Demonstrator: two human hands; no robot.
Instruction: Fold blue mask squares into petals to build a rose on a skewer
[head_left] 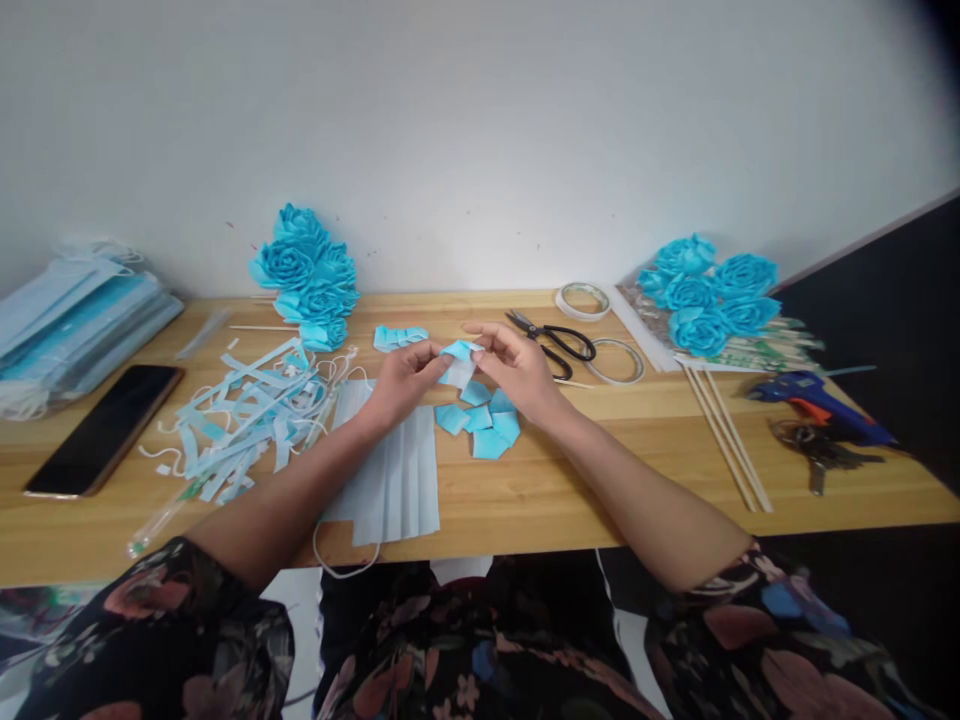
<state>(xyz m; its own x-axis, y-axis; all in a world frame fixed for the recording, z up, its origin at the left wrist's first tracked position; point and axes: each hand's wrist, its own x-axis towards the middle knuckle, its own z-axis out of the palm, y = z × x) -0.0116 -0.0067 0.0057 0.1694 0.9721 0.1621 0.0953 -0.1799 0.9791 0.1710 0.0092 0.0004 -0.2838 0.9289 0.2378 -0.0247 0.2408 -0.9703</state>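
My left hand (403, 380) and my right hand (514, 365) meet above the middle of the wooden table (570, 480). Both pinch one small blue square piece (459, 362) of mask cloth, folded at its top. Just below it several more blue squares (484, 425) lie in a loose pile. A pleated face mask (397, 470) lies flat under my left wrist, its ear loop hanging over the front edge. Further back sits a small folded blue piece (400, 337).
Cut mask strips (240, 415) litter the left, beside a phone (105, 428) and a stack of masks (71, 325). Blue cloth roses (307, 275) lean on the wall; more roses (709, 290) lie right. Scissors (559, 342), tape rolls (583, 299), wooden sticks (726, 435), glue gun (817, 400) and keys (817, 450) are right.
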